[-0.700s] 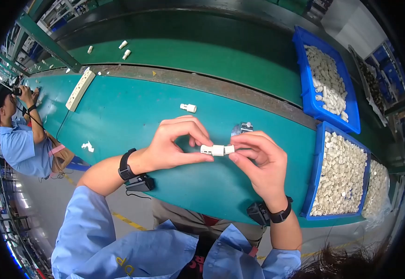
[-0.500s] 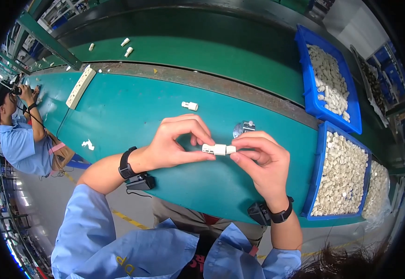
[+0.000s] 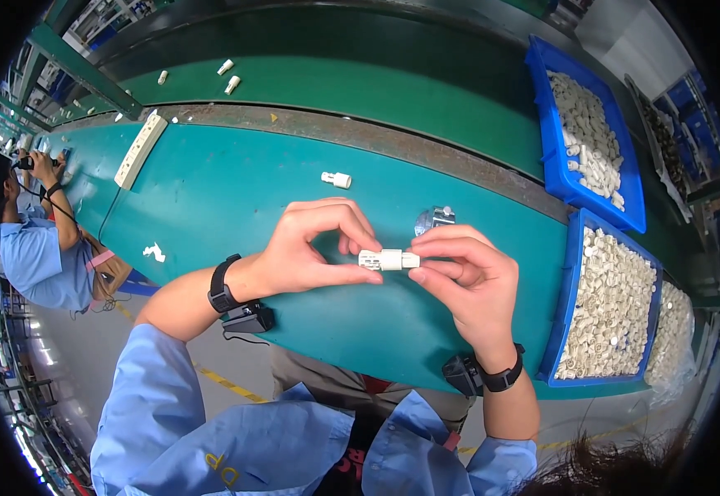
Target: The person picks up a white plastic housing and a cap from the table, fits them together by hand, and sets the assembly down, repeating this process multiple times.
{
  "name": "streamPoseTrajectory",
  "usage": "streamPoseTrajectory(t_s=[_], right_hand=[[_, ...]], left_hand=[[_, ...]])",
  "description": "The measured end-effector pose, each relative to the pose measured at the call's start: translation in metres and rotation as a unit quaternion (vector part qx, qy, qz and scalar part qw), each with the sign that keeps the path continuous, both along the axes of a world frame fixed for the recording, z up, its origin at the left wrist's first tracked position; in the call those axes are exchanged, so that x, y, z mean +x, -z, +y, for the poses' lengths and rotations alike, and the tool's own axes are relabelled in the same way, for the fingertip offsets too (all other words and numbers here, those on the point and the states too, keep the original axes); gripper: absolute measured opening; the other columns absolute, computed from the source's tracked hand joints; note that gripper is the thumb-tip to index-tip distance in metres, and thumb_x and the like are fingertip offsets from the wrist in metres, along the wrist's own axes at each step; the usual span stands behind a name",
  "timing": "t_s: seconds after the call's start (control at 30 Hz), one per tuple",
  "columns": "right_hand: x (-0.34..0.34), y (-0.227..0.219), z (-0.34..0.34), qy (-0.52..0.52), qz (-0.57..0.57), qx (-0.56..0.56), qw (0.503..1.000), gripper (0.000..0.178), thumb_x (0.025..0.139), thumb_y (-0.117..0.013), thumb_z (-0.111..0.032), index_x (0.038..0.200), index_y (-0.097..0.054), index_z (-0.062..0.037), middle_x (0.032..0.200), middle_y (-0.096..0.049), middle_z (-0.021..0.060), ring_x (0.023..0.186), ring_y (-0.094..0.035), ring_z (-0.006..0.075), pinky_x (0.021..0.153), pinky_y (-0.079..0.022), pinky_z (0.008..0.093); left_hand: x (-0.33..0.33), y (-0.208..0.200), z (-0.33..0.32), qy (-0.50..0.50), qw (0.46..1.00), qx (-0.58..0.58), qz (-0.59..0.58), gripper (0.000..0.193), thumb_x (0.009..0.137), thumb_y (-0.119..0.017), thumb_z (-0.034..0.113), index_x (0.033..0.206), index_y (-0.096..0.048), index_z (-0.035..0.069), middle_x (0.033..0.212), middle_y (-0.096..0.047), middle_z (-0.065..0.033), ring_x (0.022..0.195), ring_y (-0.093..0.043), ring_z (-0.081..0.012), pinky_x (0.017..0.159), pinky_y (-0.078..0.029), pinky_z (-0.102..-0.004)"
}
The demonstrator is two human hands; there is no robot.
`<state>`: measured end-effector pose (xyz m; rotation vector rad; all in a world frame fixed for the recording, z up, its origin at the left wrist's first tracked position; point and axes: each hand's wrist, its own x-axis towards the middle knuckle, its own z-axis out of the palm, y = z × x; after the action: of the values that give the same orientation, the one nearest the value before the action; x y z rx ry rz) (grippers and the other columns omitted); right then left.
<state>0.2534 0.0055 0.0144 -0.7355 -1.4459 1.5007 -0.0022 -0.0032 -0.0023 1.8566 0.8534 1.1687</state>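
Note:
I hold a small white plastic cylinder part (image 3: pixel 389 259) level between both hands above the green table (image 3: pixel 236 198). My left hand (image 3: pixel 314 248) pinches its left end with thumb and fingers. My right hand (image 3: pixel 463 277) grips its right end. Both wrists wear black straps. A second white part (image 3: pixel 337 179) lies on the table beyond my left hand. Just behind my right hand sits a small clear and metal piece (image 3: pixel 434 219).
Two blue bins (image 3: pixel 558 157) (image 3: pixel 570 331) full of white parts stand at the right. A green conveyor belt (image 3: pixel 360 83) behind the table carries a few white parts (image 3: pixel 228 74). A white strip (image 3: pixel 141 149) lies at far left. Another person (image 3: pixel 33 240) works at the left.
My hands and the white part have stayed almost still. The white parts on the conveyor have drifted slightly.

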Motion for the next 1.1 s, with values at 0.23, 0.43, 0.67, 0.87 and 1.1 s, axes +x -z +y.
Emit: streamPoseTrajectory(t_s=[0.23, 0.43, 0.67, 0.87, 1.1], right_hand=[[0.002, 0.006, 0.002, 0.005, 0.002, 0.003, 1.0, 0.029, 0.081, -0.075, 0.022, 0.107, -0.073, 0.01, 0.12, -0.066, 0.0189, 0.108, -0.072, 0.0251, 0.095, -0.066, 0.0355], [0.001, 0.006, 0.002, 0.017, -0.014, 0.032, 0.999, 0.027, 0.081, -0.076, 0.021, 0.105, -0.075, 0.0092, 0.116, -0.068, 0.0184, 0.105, -0.073, 0.024, 0.094, -0.066, 0.0341], [0.0, 0.008, -0.001, 0.024, -0.006, 0.008, 1.0, 0.025, 0.083, -0.077, 0.018, 0.106, -0.075, 0.009, 0.115, -0.069, 0.0184, 0.103, -0.074, 0.0235, 0.093, -0.067, 0.0334], [-0.004, 0.007, -0.001, 0.022, 0.001, -0.007, 1.0, 0.024, 0.083, -0.077, 0.018, 0.105, -0.076, 0.0087, 0.115, -0.069, 0.0183, 0.102, -0.074, 0.0234, 0.091, -0.067, 0.0325], [-0.005, 0.011, 0.0, 0.022, -0.002, 0.019, 1.0, 0.024, 0.082, -0.079, 0.017, 0.103, -0.076, 0.007, 0.111, -0.071, 0.0169, 0.101, -0.074, 0.0219, 0.089, -0.066, 0.0315]], left_hand=[[0.001, 0.004, 0.004, 0.008, 1.0, 0.01, -0.005, 0.033, 0.072, -0.097, 0.006, 0.093, -0.073, 0.003, 0.093, -0.075, -0.0123, 0.075, -0.066, -0.0141, 0.065, -0.053, -0.0272], [0.0, 0.004, 0.004, 0.012, 1.0, -0.003, -0.001, 0.032, 0.071, -0.097, 0.004, 0.092, -0.073, 0.002, 0.092, -0.075, -0.0125, 0.075, -0.067, -0.0143, 0.066, -0.054, -0.0272], [0.003, 0.009, 0.004, 0.015, 1.0, -0.014, -0.017, 0.031, 0.071, -0.097, 0.002, 0.092, -0.074, 0.002, 0.092, -0.075, -0.0124, 0.075, -0.069, -0.0138, 0.066, -0.055, -0.0268], [0.0, 0.009, 0.002, 0.013, 0.999, -0.024, -0.018, 0.03, 0.071, -0.097, 0.002, 0.091, -0.075, 0.002, 0.091, -0.074, -0.0122, 0.073, -0.068, -0.0131, 0.066, -0.055, -0.0261], [-0.001, 0.007, 0.002, 0.011, 1.0, -0.008, -0.008, 0.03, 0.071, -0.097, 0.003, 0.092, -0.076, 0.002, 0.09, -0.075, -0.0117, 0.073, -0.068, -0.0128, 0.065, -0.054, -0.0257]])
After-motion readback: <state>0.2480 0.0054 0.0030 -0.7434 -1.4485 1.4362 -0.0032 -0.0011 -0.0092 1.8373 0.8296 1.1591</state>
